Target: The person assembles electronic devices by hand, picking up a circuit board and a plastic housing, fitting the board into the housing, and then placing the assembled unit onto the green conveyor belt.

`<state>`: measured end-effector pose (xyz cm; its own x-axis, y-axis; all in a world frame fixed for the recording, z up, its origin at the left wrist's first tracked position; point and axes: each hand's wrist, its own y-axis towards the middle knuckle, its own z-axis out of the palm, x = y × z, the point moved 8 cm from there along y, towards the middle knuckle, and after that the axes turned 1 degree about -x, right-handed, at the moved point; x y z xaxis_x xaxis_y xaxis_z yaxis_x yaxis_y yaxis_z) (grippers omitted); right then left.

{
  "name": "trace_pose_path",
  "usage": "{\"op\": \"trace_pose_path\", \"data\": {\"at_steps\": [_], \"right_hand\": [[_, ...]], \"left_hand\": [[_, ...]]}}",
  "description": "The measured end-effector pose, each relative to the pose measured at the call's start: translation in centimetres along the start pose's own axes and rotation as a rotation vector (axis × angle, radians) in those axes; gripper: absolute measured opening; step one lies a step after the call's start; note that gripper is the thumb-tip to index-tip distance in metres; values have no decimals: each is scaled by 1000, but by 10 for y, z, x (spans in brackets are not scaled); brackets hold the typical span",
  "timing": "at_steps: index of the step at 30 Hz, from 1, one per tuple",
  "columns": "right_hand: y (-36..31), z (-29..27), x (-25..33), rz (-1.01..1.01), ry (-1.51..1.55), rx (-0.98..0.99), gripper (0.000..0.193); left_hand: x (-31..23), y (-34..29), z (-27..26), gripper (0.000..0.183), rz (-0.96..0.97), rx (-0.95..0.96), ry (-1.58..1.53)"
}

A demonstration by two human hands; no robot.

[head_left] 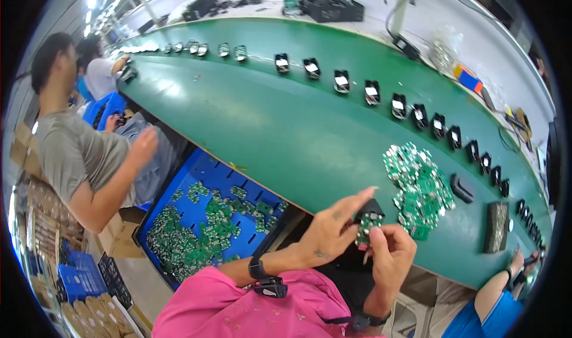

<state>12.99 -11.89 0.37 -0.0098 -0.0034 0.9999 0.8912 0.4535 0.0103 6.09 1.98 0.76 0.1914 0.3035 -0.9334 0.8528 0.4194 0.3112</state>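
Observation:
Close to my body, just off the green table's near edge, both of my hands meet around one small assembly. My left hand [330, 233] holds a black plastic housing [372, 207] from its left side, index finger stretched along it. Against the front of the housing sits a small green circuit board [369, 221] with silvery parts. My right hand [391, 256] pinches the lower edge of this board between thumb and fingers. Whether the board is fully seated in the housing cannot be made out. A loose pile of green circuit boards [419, 192] lies on the table beyond my right hand.
A long green table [256, 123] bears a row of black housings [341, 81] along its far side. Right of the pile are a black piece [462, 188] and a dark block [496, 227]. A blue bin [220, 171] of boards stands left. Co-workers sit on both sides.

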Motion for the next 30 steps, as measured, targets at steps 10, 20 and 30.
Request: {"op": "trace_pose_path", "data": {"at_steps": [10, 20, 30], "right_hand": [[3, 5, 5, -149, -186, -102, 22], [9, 5, 17, -253, -418, -117, 26], [19, 10, 9, -262, -453, -26, 25]], "left_hand": [[16, -5, 5, 58, -224, 232, -309], [20, -1, 5, 39, -185, 29, -157], [19, 5, 7, 37, -155, 45, 24]]}}
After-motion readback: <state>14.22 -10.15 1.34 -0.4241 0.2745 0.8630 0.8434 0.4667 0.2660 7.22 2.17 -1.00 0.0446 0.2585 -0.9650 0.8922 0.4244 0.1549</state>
